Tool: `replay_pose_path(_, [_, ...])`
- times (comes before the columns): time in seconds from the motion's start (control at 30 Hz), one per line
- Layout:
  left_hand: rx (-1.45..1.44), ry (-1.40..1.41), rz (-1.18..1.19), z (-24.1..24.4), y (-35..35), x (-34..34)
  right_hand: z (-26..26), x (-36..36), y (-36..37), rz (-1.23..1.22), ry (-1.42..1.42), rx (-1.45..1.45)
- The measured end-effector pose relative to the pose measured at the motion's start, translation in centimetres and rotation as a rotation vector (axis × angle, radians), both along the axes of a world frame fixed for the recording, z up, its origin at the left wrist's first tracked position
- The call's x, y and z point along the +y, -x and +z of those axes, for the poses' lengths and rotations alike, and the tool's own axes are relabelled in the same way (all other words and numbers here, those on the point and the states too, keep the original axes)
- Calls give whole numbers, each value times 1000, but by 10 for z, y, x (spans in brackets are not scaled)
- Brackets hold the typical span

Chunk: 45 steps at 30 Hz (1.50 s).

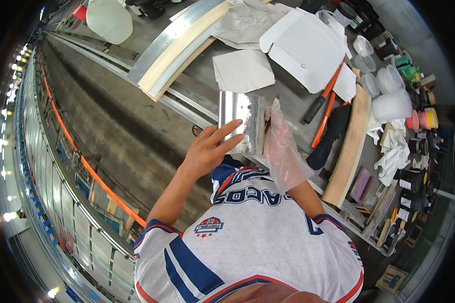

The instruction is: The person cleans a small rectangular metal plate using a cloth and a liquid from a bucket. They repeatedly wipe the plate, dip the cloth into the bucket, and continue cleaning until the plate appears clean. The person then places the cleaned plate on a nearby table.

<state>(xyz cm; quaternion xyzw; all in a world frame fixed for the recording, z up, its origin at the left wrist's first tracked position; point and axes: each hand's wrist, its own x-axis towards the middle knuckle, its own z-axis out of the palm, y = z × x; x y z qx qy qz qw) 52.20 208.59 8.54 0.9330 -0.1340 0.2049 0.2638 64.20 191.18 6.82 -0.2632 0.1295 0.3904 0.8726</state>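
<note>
A shiny metal-faced block (233, 110), with a grey, smeared strip along its right side, is held up in front of my waist. My left hand (206, 151) is bare; two digits lie spread across the metal face while others bend at its left edge, partly hidden. Loose clear plastic, like a disposable glove, covers my right hand (284, 146), which grips the block's right side. The plastic blurs those fingers. A small dark tip shows at the top of the plastic; I cannot tell what it is. Beyond the block lies a folded sheet of paper (243, 71).
Long wooden-handled squeegees (182, 53) lie across the bench edge, and a wooden bar (350, 147) lies at right. Orange-handled tools (324, 119) and a black cloth (331, 140) are nearby. Plastic tubs (391, 106) line the right side. An orange hose (94, 174) runs along the left.
</note>
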Motion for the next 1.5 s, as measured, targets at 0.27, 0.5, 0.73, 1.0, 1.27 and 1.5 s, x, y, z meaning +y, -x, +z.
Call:
replay_pose_path(0.27, [164, 807, 614, -5, -6, 7, 18, 1, -2, -110, 216, 33])
replay_pose_path(0.5, [390, 1501, 321, -20, 0, 26, 31, 2, -14, 30, 315, -289])
replay_pose_path(0.73, [1097, 1167, 47, -18, 7, 45, 19, 17, -32, 626, 618, -636])
replay_pose_path(1.0, [594, 1775, 607, -109, 45, 1, -2, 21, -75, 280, 971, -727])
replay_pose_path(1.27, [268, 1587, 907, -132, 36, 33, -22, 17, -46, 440, 1021, -727])
replay_pose_path(1.5, [150, 1286, 941, -162, 17, 47, -35, 52, -49, 607, 908, -899])
